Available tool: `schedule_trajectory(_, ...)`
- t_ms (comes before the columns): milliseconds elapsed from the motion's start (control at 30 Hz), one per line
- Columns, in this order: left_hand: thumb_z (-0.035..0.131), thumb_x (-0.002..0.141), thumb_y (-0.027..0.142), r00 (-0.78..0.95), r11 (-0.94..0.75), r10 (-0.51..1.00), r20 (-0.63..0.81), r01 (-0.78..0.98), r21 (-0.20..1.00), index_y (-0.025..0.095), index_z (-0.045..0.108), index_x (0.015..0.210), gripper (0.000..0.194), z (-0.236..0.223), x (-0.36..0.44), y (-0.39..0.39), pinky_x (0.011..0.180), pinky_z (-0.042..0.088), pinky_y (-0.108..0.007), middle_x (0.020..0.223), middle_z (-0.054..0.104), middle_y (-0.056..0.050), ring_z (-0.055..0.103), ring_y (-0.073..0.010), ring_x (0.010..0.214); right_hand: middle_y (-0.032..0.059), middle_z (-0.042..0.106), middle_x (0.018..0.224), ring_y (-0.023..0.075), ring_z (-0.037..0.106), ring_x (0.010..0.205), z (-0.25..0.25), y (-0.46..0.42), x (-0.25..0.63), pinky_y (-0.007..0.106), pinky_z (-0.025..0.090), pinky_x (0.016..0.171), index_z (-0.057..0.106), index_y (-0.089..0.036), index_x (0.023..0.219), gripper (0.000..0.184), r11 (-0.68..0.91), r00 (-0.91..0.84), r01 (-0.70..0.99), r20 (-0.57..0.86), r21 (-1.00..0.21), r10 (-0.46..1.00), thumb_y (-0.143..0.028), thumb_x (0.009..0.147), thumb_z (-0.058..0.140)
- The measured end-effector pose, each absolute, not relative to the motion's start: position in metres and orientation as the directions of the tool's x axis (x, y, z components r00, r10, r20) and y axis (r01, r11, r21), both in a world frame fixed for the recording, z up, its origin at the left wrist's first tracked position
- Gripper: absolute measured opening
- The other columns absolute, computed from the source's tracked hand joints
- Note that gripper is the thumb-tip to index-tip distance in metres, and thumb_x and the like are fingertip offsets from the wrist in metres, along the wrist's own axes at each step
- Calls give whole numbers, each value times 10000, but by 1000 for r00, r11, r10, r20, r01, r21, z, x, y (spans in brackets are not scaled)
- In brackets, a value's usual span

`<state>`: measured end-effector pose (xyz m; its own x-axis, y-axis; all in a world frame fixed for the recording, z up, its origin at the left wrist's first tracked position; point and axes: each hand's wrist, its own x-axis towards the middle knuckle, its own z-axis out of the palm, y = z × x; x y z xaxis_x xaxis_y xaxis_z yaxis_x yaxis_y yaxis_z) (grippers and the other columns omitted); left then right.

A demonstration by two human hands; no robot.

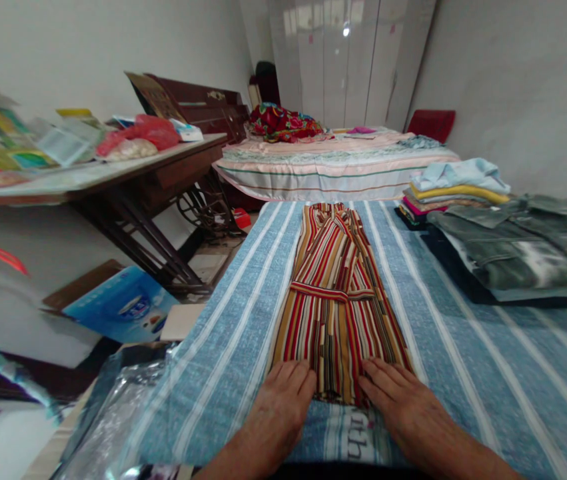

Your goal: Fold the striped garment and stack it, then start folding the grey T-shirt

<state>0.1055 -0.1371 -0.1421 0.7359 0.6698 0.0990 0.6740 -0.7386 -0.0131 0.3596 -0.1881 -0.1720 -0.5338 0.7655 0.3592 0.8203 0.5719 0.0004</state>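
A striped dress (336, 267) in red, mustard, cream and black lies folded long and narrow on a blue cloth with white stripes (233, 293). Its matching belt (313, 291) crosses the middle. My left hand (283, 400) rests flat on the dress's near left corner, fingers stretched out. On the near right corner lies my right hand (403, 403), also flat, its fingers slightly spread. Between both hands the near edge of the dress shows. Neither hand grips the fabric.
On the right are a stack of folded clothes (456, 190) and a dark green denim jacket (528, 247). A cluttered table (173, 157) stands at left, above a blue box (128, 307). Behind is a bed (343, 167) with a red floral bundle (286, 123). Clear plastic (118, 413) lies near left.
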Motion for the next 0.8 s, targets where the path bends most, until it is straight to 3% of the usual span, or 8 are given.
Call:
schedule_trajectory(400, 381, 838, 57, 711, -705, 704, 0, 698, 122, 170, 535, 1003, 253, -118, 113, -125, 796, 473, -368, 917, 584, -60, 522, -209, 843, 74, 642, 1159, 232, 571, 1068, -172, -185, 350, 367, 450, 882, 610, -173, 1100, 304, 513, -443, 859, 511, 4, 737, -232, 828, 487)
schedule_trajectory(633, 390, 853, 66, 724, -721, 690, 8, 685, 105, 169, 484, 1147, 326, -120, 110, -124, 827, 460, -367, 969, 584, -67, 521, -207, 869, 98, 658, 1114, 259, 584, 1026, -172, -183, 349, 376, 432, 854, 625, -144, 1058, 345, 538, -495, 838, 547, 93, 675, -119, 779, 423)
schedule_trajectory(800, 383, 851, 63, 744, -740, 668, -15, 667, 92, 167, 486, 1146, 329, -120, 109, -122, 813, 460, -360, 970, 589, -73, 527, -203, 853, 90, 663, 1096, 247, 582, 1009, -172, -181, 350, 348, 429, 856, 637, -152, 1035, 379, 559, -488, 829, 523, 28, 699, -81, 716, 443)
